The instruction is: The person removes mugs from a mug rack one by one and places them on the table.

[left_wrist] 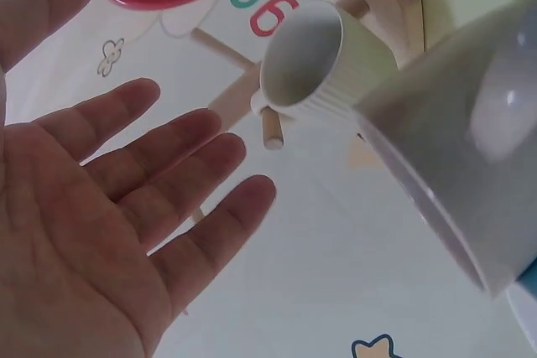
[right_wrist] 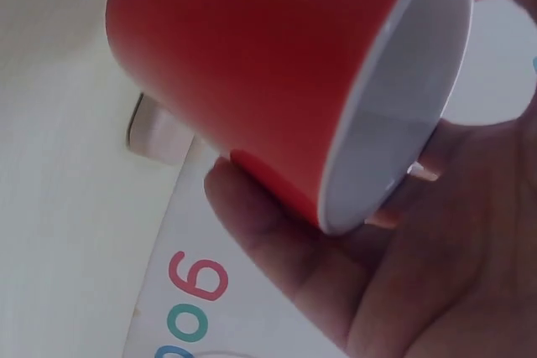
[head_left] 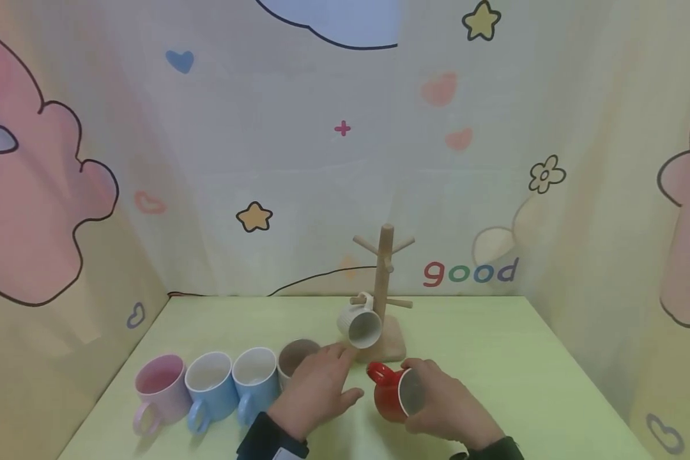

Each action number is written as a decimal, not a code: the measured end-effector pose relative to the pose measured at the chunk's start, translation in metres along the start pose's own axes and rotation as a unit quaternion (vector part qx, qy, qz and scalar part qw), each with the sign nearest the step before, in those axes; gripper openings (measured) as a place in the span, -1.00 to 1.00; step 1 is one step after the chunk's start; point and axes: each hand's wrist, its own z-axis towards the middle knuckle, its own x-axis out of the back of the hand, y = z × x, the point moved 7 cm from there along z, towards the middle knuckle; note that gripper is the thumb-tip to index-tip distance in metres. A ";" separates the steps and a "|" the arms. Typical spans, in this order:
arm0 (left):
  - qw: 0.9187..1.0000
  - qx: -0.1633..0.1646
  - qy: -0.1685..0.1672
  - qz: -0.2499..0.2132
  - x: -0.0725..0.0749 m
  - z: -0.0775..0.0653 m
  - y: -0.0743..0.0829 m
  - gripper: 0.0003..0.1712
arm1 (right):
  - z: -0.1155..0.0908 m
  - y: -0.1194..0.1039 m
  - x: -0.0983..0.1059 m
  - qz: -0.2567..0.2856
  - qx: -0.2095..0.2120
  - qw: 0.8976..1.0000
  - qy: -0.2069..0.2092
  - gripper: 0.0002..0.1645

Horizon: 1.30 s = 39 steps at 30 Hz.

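My right hand (head_left: 453,404) grips a red mug (head_left: 386,401) with a white inside. The mug lies tilted on its side, mouth toward that palm, its handle pointing up and left. In the right wrist view, fingers and thumb wrap the red mug (right_wrist: 243,56) near its rim. My left hand (head_left: 315,391) is spread with nothing in it, left of the red mug and partly covering a greyish mug (head_left: 294,355). In front of both hands, a ribbed white mug (head_left: 351,319) hangs by its handle from a low peg of a wooden mug tree (head_left: 384,278).
Left of the greyish mug, two blue mugs (head_left: 257,377) and a pink mug (head_left: 163,391) stand upright in a row, handles toward me. The mug tree's base (head_left: 393,342) rests on the pale green table (head_left: 512,358). A printed cloth (head_left: 322,160) hangs behind and at the sides.
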 end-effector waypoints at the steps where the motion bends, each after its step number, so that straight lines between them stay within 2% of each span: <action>1: 1.000 -0.004 0.002 -0.001 -0.001 -0.001 0.002 -0.26 | 0.000 -0.002 -0.003 0.000 0.007 1.000 -0.012 0.02; 6: 1.000 -0.015 0.004 0.009 -0.004 -0.003 0.007 -0.28 | -0.001 -0.011 -0.012 -0.004 0.054 0.998 -0.044 -0.01; 12: 0.999 0.008 -0.045 -0.001 -0.013 -0.003 0.007 -0.28 | 0.000 -0.019 -0.017 -0.017 0.083 0.993 -0.079 -0.01; 19: 1.000 -0.021 -0.021 0.008 -0.017 -0.008 0.009 -0.67 | -0.001 -0.032 -0.015 -0.038 0.102 0.986 -0.125 -0.04; 24: 0.999 -0.028 -0.036 -0.027 -0.023 -0.006 0.010 -0.89 | -0.002 -0.037 -0.014 -0.044 0.120 0.984 -0.127 -0.03; 27: 0.998 -0.030 -0.045 -0.032 -0.026 -0.006 0.012 -0.89 | -0.004 -0.038 -0.014 -0.050 0.127 0.983 -0.125 -0.03; 34: 0.997 -0.044 -0.052 -0.029 -0.028 -0.010 0.017 -0.81 | -0.004 -0.033 -0.018 -0.030 0.100 0.984 -0.147 -0.01; 39: 0.995 -0.034 -0.082 -0.050 -0.031 -0.010 0.018 -0.83 | -0.004 -0.033 -0.018 -0.030 0.112 0.982 -0.147 0.03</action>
